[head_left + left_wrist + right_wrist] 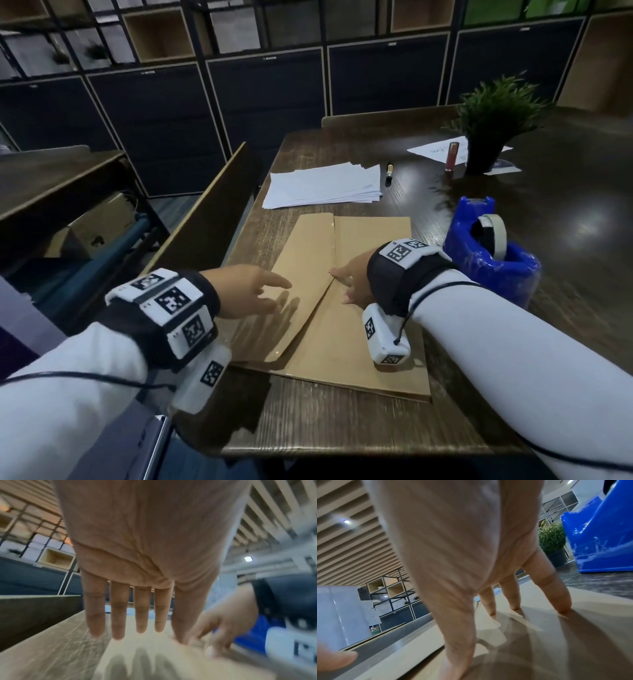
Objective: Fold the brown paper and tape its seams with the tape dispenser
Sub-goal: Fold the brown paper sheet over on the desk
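Note:
The brown paper (346, 329) lies folded on the dark wooden table (342, 425), its left flap turned over to a centre seam. My left hand (253, 291) hovers over that flap with fingers (118, 615) straight and spread, casting a shadow on the paper (154, 662). My right hand (352, 277) rests on the seam, its straight fingertips (561, 601) pressing the paper (539, 649) down. The blue tape dispenser (493, 253) stands just right of my right wrist, also blue in the right wrist view (599, 534).
A stack of white sheets (325, 186) lies beyond the brown paper, with a marker (389, 173) beside it. A potted plant (493, 120), a small red tube (451, 156) and more paper (435, 149) sit at the far right. A bench back (205, 212) runs along the table's left edge.

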`<state>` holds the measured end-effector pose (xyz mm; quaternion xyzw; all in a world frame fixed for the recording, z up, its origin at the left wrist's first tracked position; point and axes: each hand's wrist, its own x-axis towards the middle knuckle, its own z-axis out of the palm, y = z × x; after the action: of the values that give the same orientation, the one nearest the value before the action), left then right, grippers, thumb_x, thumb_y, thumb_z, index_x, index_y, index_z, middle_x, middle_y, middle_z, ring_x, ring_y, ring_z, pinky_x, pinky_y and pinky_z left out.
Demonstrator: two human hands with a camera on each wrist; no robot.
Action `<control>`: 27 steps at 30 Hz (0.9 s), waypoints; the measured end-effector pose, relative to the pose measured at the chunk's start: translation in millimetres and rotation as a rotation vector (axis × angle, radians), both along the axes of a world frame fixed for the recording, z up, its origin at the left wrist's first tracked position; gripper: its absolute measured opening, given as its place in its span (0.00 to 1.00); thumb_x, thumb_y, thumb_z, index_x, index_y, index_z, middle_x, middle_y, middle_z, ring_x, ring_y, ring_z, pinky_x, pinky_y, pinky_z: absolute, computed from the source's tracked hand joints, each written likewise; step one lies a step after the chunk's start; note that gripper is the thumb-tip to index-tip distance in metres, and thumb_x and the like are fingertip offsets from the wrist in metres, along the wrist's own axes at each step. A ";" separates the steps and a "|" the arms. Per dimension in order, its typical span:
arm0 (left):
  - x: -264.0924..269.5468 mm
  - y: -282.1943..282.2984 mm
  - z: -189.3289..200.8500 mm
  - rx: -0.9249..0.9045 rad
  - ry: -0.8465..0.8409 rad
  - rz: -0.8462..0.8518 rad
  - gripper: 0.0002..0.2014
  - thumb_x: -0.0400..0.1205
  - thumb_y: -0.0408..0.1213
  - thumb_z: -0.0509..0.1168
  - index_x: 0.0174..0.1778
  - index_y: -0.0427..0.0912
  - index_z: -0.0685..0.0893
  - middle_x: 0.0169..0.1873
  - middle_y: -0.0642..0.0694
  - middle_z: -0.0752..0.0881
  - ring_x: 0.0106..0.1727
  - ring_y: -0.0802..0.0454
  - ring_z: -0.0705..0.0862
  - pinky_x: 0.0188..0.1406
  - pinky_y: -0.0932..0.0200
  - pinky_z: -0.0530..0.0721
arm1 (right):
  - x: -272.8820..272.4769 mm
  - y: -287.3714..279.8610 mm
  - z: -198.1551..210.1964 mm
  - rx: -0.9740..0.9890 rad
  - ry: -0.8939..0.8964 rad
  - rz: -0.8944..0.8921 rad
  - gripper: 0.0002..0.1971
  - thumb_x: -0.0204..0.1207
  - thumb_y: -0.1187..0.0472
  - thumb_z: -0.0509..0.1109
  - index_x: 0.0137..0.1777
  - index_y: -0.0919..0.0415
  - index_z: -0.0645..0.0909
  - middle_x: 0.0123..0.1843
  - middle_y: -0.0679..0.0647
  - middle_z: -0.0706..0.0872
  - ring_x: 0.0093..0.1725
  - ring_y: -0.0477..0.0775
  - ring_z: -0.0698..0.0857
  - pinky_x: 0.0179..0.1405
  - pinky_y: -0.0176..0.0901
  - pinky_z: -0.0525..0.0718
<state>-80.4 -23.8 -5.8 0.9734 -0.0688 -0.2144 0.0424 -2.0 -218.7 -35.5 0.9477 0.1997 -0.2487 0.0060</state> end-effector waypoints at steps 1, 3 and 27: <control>1.9 -2.0 -8.7 0.054 -0.004 -0.011 0.27 0.84 0.50 0.62 0.79 0.57 0.66 0.76 0.53 0.73 0.70 0.53 0.77 0.69 0.58 0.74 | -1.5 -0.6 0.7 0.028 0.012 -0.020 0.30 0.80 0.53 0.67 0.81 0.52 0.63 0.73 0.59 0.77 0.71 0.61 0.78 0.54 0.47 0.73; 9.7 -5.1 -23.9 0.125 0.013 -0.034 0.32 0.80 0.55 0.65 0.80 0.56 0.65 0.77 0.53 0.71 0.69 0.52 0.77 0.70 0.55 0.75 | -6.2 -1.1 -2.1 0.020 0.035 -0.010 0.28 0.83 0.53 0.63 0.82 0.55 0.62 0.75 0.58 0.76 0.73 0.60 0.76 0.61 0.46 0.72; 67.7 -123.3 19.0 0.095 -0.446 -0.241 0.26 0.84 0.52 0.59 0.77 0.47 0.70 0.75 0.45 0.74 0.73 0.44 0.74 0.71 0.47 0.73 | -35.0 -104.5 18.2 0.424 -0.850 -0.551 0.30 0.83 0.47 0.53 0.83 0.58 0.56 0.86 0.57 0.49 0.85 0.64 0.46 0.83 0.62 0.46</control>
<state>-12.8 -147.1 13.1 0.9823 -0.1818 -0.0008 -0.0456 -37.0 -323.2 -17.3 0.9624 -0.0302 0.2091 -0.1705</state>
